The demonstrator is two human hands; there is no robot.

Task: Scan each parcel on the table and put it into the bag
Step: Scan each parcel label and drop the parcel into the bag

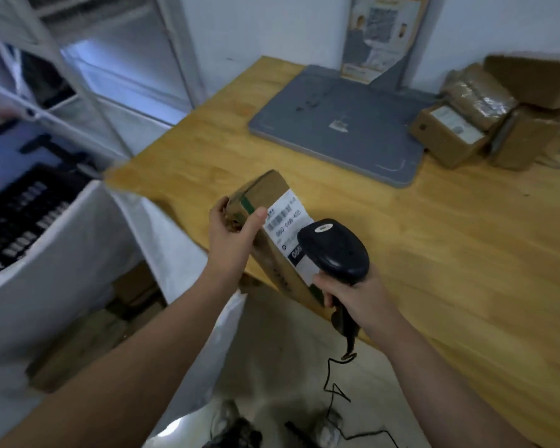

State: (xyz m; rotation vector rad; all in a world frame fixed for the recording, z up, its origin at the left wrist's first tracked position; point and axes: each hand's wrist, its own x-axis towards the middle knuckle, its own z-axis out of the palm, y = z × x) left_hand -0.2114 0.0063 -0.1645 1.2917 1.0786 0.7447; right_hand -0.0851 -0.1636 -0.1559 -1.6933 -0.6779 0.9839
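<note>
My left hand (232, 236) grips the far end of a long brown cardboard parcel (274, 218) with a white shipping label, held tilted over the table's near-left edge. My right hand (353, 294) holds a black barcode scanner (333, 250) by its handle, its head right over the label. The scanner's black cable hangs down toward the floor. A large white bag (62, 263) stands open at the left, below the table edge, with brown boxes visible inside. Several more brown parcels (485, 118) are stacked at the table's far right.
The wooden table (466, 253) fills the right side. A grey mat (337, 124) lies at its back, with a poster on the wall behind. White shelving and a dark crate stand at the far left. Feet and floor show below.
</note>
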